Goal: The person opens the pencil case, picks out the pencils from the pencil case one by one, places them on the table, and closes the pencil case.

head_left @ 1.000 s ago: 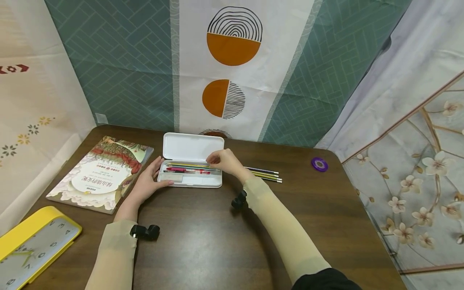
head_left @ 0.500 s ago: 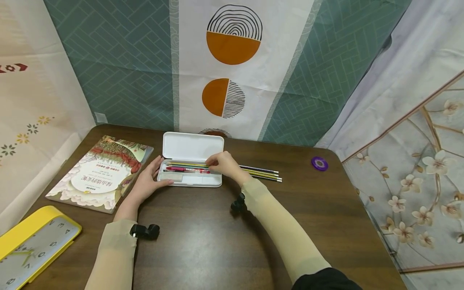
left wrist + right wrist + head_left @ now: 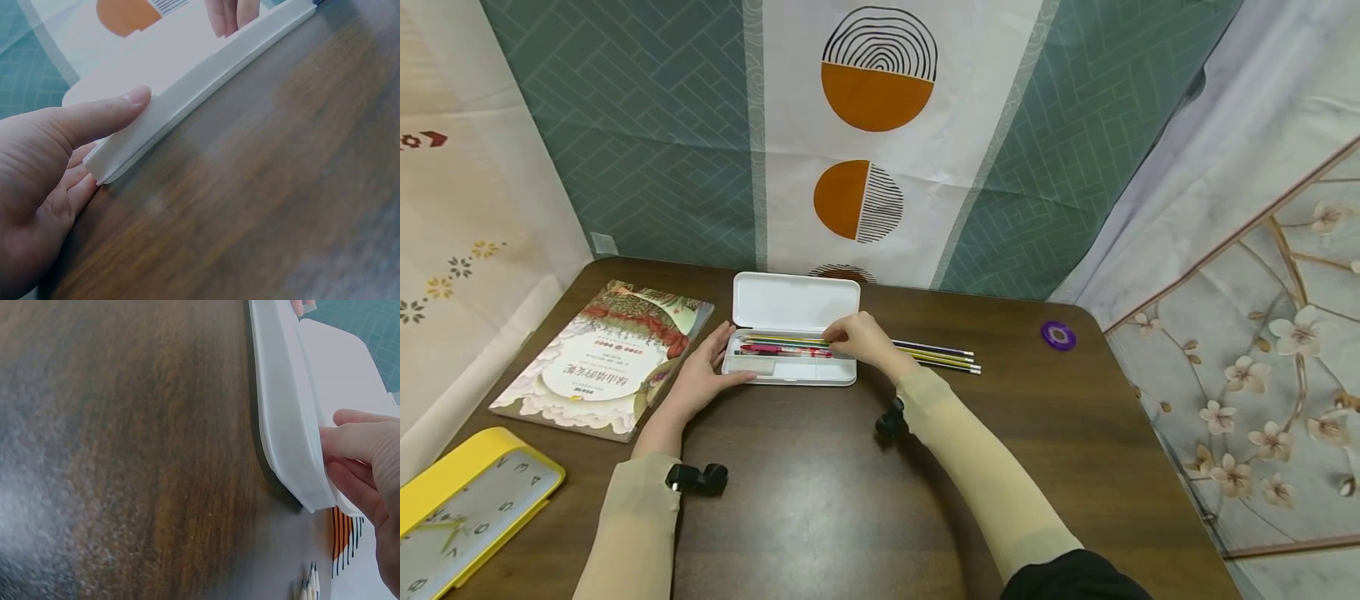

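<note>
A white pencil case (image 3: 793, 382) lies unfolded on the table, its lid (image 3: 796, 302) tipped back. Inside are several pencils (image 3: 782, 340), a red pen (image 3: 775, 349) and a pale eraser (image 3: 754, 365). My left hand (image 3: 700, 379) holds the case's left end; in the left wrist view its thumb (image 3: 112, 115) presses the front rim and the other fingers are around the end. My right hand (image 3: 865, 339) reaches into the right part of the case, thumb and fingers together on the end of a yellow pencil. The case wall hides those fingertips in the right wrist view.
Several more pencils (image 3: 943, 357) lie on the table just right of the case, their points behind my right hand. A book (image 3: 602, 367) and a yellow clock (image 3: 497, 500) are at the left. A purple round object (image 3: 1058, 336) sits at the far right.
My right hand has shifted very slightly left and down over the case. The left hand stays on the case's end. The whole view has drifted a little.
</note>
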### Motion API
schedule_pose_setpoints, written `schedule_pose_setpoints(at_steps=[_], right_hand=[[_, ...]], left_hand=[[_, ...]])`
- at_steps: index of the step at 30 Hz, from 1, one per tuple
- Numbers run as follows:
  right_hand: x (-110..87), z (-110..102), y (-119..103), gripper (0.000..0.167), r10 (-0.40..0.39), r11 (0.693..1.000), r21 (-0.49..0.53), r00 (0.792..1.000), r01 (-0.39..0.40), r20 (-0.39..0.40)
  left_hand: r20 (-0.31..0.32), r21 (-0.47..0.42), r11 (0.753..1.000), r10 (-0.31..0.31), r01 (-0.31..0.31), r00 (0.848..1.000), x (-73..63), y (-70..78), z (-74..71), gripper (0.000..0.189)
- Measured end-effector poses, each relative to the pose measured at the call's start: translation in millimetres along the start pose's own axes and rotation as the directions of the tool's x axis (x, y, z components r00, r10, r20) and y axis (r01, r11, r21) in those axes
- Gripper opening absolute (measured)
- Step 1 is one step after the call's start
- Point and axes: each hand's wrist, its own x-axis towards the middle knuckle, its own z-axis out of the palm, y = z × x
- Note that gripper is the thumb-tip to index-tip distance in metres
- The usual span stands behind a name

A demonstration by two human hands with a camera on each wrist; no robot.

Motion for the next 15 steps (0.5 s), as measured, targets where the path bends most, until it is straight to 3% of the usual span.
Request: schedule_pose_setpoints(at_steps=[15], right_hand=[[2.9, 2.6, -9.8, 0.019, 0.022, 0.996, -0.092, 1.0, -0.021, 0.006]], left_hand=[[0.0, -0.002, 1.0, 0.007, -0.007, 1.0, 0.6, -1.4, -0.2, 0.106]])
